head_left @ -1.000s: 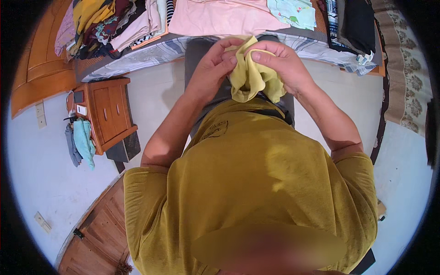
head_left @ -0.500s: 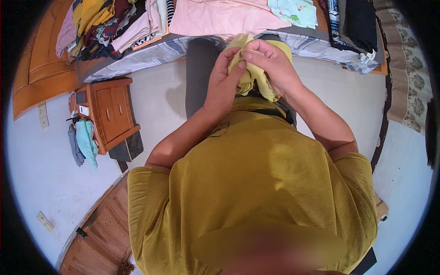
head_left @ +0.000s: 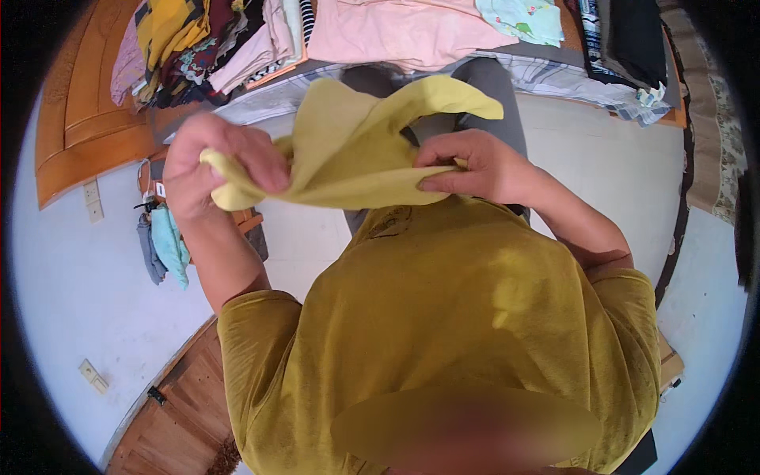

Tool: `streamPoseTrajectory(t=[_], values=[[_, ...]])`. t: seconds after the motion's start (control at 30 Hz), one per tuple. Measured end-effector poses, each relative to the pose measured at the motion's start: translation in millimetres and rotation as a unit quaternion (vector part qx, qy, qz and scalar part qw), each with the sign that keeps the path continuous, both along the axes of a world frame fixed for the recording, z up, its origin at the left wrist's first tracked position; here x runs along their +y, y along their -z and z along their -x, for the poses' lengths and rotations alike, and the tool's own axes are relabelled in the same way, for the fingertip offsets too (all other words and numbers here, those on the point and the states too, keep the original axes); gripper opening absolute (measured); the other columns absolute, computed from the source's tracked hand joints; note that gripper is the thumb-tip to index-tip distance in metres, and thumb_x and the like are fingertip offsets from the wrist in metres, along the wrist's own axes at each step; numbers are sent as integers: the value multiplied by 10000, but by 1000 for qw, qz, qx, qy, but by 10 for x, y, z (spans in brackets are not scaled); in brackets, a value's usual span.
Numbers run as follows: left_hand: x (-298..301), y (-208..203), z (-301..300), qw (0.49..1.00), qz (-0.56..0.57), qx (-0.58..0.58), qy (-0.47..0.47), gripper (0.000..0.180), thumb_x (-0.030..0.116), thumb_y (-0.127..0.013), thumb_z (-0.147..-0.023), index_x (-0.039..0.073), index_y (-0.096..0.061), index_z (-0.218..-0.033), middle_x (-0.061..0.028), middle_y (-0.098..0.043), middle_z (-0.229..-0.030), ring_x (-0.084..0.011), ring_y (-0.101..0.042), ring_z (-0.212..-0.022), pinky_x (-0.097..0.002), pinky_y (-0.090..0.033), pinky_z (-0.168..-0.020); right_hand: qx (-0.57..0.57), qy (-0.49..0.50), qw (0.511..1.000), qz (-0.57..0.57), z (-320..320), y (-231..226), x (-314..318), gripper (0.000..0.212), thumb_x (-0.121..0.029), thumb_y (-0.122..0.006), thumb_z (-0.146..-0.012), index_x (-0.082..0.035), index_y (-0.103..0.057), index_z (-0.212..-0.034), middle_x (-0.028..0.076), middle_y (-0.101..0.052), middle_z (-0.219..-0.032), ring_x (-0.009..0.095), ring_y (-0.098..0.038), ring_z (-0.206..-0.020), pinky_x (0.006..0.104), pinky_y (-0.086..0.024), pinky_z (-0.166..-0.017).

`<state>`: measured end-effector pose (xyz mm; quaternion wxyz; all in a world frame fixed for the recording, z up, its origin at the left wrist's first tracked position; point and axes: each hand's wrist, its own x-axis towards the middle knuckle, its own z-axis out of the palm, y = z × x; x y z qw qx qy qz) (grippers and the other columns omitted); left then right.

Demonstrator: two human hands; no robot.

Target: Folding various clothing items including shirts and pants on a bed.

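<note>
A pale yellow garment (head_left: 348,150) stretches between my two hands, above my lap; its exact kind cannot be made out. At its left end, my left hand (head_left: 226,162) is closed round the bunched cloth, somewhat smeared by motion. My right hand (head_left: 479,166) pinches the near edge between thumb and fingers. The cloth's far side stands up in a loose fold, and one flap hangs out to the right over my knee.
Ahead is a bed edge with a pink garment (head_left: 396,32) and a light green printed cloth (head_left: 522,20). Piled clothes (head_left: 174,32) lie at left, dark folded clothes (head_left: 633,43) at right. A wooden nightstand (head_left: 249,226) stands behind my left forearm, with a turquoise cloth (head_left: 169,245) hanging there.
The yellow garment was bunched between both hands, held close together; now it is spread wide. My left hand has moved far left, and my right hand slightly nearer to me.
</note>
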<state>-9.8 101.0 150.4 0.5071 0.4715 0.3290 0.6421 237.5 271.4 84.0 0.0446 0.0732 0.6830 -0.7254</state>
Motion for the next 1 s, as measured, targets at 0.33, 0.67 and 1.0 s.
streamPoseTrajectory(t=[0.33, 0.67, 1.0], values=[[-31, -50, -266, 980, -134, 29, 141, 215, 35, -415, -859, -99, -574, -916, -224, -635, -799, -298, -633, -621, -308, -491, -500, 38, 53, 998, -12, 209, 193, 140, 174, 57, -498, -739, 7, -557, -895, 86, -540, -906, 190, -536, -857, 269, -404, -778], [124, -40, -516, 942, -103, 24, 317, 290, -23, -408, -825, -89, -579, -1050, -189, -626, -961, -255, -620, -729, -293, -460, -561, 82, -134, 933, -325, 409, 469, 483, 271, 78, -514, -634, -28, -579, -874, 86, -552, -985, 223, -534, -936, 314, -420, -806], [163, -66, -609, 924, -85, -4, 373, 276, 53, -381, -906, -98, -572, -1036, -211, -617, -975, -283, -637, -796, -303, -474, -553, -71, -186, 980, -3, 587, 756, 388, 245, -188, -561, -836, -49, -597, -1034, 18, -610, -966, 95, -522, -864, 246, -409, -766]])
